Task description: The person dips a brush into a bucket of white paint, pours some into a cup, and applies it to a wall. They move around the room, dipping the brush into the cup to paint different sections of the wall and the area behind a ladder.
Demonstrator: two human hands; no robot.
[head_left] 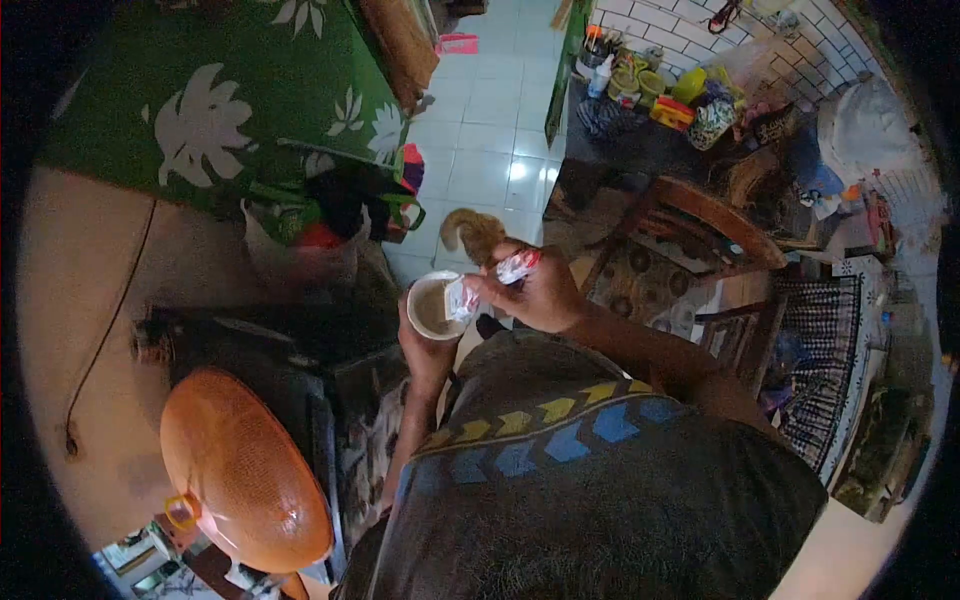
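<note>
My left hand [428, 352] is wrapped around a white cup [424, 318] from below and the side. The cup's open top faces up, and its inside looks pale; what it contains is hard to make out. My right hand [545, 292] grips a white and red sachet [517, 266], which extends over the cup's right rim with its pale end at the opening. Fingers close around the sachet near its red part. Just beyond my hands, an orange-brown cat [474, 231] with a curled tail is on the tiled floor.
An orange dome-shaped food cover [245, 470] is at lower left. A wooden chair [700, 225] stands to the right, near a dark counter [600, 150] bearing containers. A bag [310, 225] with dark and green items lies left of the tiled floor [490, 120]. A green curtain [230, 80] hangs at upper left.
</note>
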